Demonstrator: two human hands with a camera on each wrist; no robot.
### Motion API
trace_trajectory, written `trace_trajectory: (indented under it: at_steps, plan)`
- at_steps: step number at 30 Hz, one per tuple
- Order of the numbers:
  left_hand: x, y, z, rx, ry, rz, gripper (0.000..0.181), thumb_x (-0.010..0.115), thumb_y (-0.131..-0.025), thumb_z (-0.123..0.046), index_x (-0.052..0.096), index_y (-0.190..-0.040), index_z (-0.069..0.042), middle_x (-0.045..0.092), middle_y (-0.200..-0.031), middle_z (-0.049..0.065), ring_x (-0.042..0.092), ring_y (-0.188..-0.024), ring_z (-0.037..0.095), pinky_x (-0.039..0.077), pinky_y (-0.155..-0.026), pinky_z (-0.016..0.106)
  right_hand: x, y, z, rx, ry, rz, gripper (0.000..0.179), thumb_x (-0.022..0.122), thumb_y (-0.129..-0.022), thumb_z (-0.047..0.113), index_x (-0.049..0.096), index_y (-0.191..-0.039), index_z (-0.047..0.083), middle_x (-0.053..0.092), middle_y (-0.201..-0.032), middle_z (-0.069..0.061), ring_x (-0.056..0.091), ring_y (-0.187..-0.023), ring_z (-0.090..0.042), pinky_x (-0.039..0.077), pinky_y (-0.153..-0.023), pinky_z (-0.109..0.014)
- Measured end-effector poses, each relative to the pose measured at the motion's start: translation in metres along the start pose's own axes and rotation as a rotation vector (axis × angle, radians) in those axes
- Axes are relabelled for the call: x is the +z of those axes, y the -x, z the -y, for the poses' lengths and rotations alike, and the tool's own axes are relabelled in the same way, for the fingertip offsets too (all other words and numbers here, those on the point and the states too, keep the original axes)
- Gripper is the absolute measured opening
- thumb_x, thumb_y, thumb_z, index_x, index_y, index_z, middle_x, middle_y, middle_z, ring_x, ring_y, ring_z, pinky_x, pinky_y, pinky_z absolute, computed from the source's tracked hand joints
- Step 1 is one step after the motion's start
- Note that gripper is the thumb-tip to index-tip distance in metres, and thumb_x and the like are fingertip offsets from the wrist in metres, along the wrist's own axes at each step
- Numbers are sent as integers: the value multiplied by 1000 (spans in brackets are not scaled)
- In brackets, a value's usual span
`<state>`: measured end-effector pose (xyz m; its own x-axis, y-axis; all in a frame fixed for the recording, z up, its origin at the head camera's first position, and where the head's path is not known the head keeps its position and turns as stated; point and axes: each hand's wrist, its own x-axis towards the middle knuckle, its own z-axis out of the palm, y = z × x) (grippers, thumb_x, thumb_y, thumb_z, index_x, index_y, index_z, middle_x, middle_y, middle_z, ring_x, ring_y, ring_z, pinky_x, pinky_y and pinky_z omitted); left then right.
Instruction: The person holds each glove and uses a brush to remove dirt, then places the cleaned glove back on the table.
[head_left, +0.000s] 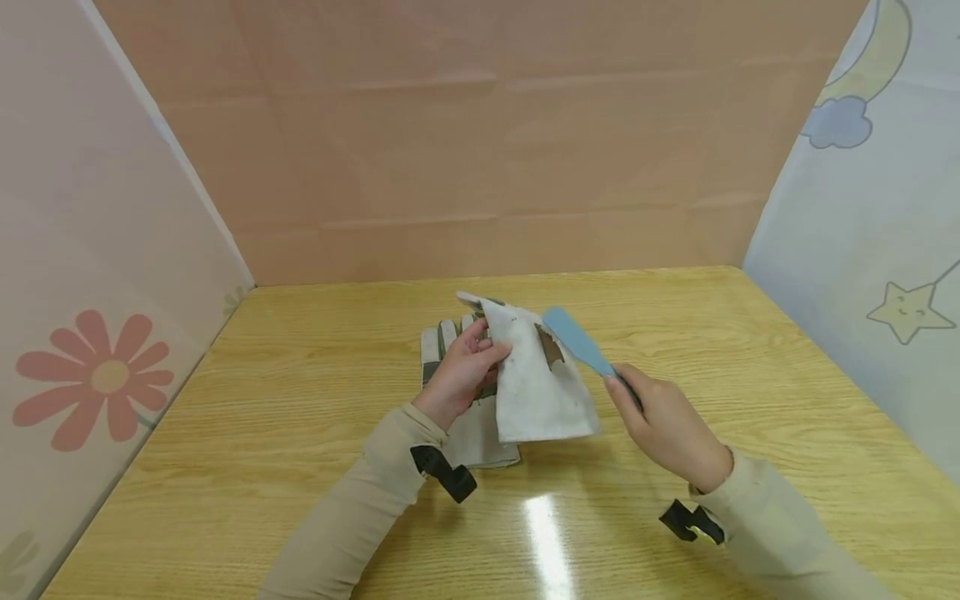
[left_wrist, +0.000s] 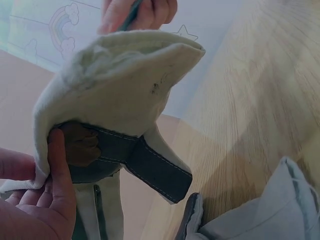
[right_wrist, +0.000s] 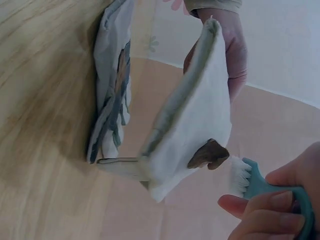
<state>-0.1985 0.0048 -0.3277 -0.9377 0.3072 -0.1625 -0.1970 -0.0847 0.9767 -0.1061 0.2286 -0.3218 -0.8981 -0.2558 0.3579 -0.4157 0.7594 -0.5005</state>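
My left hand grips a white work glove by its edge, thumb on the near face, and holds it raised above the table. Dark panels and a brown patch show on its underside in the left wrist view. Another brown patch marks the face toward my right hand. That right hand holds a blue brush by its handle. White bristles point at the glove, close beside the brown patch. A second glove lies on the table beneath, partly covered by my left hand and the raised glove.
The wooden table reaches back to a plain pinkish-orange wall panel. Light panels with printed flowers, a moon and a star stand at both sides. Black wrist mounts sit on both sleeves. Light glares off the table's near part.
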Motion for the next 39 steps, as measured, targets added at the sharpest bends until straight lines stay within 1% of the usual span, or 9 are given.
trace_trajectory:
  at_steps: [2,8,12,16,20,23,26,32,39]
  plan:
    - [0,0,0,4,-1,5,49,50,-96,-8,35,-142,-15,57,-128,19,60,-87,8,48,-73,23,0,-2,2,-11,-4,-8,19,41,-100,15,56,-93,5,30,-55,6,20,-44,2,27,-41,-20]
    - [0,1,1,16,-9,18,48,49,-96,-8,35,-142,-15,58,-127,20,61,-87,8,49,-74,24,4,-3,3,-5,4,43,21,40,-101,15,56,-97,2,31,-54,6,19,-44,2,28,-43,-19]
    - [-2,1,1,16,11,-8,50,49,-96,-8,34,-143,-16,57,-128,19,60,-88,8,49,-74,23,6,-1,1,27,0,59,22,40,-101,16,56,-99,2,31,-54,5,19,-43,1,27,-41,-20]
    - [-3,0,0,15,43,-34,50,50,-95,-6,36,-142,-16,57,-128,20,60,-86,7,49,-74,23,6,3,-2,49,7,71,21,40,-101,17,56,-97,3,30,-55,5,18,-44,1,27,-41,-20]
    - [-4,-1,-1,10,47,-49,49,50,-95,-5,38,-141,-14,57,-127,21,60,-84,7,49,-73,23,5,6,-3,67,20,84,21,40,-101,18,55,-94,5,30,-55,5,19,-44,1,27,-41,-19]
    - [-5,-1,-1,1,44,-52,48,51,-94,-5,39,-140,-14,58,-127,20,60,-83,6,49,-72,22,2,6,-3,52,28,77,20,41,-101,16,55,-92,5,30,-55,6,19,-44,1,27,-41,-19]
    - [-5,-1,-2,-1,47,-50,48,51,-94,-5,39,-140,-15,58,-127,20,60,-83,6,49,-71,22,-1,5,-2,16,30,44,19,42,-100,14,55,-91,4,30,-55,6,19,-44,2,27,-41,-19]
    - [-4,0,-2,0,45,-35,49,51,-95,-5,38,-141,-15,58,-126,20,60,-81,5,48,-70,21,-2,0,0,-18,17,-11,18,42,-99,13,56,-95,2,31,-55,6,19,-44,3,27,-41,-20]
    - [-2,3,0,-7,32,-19,52,50,-95,-6,33,-144,-16,59,-123,19,59,-80,5,47,-69,21,4,-4,2,1,0,43,20,40,-100,14,55,-94,2,30,-54,6,18,-44,2,26,-41,-19]
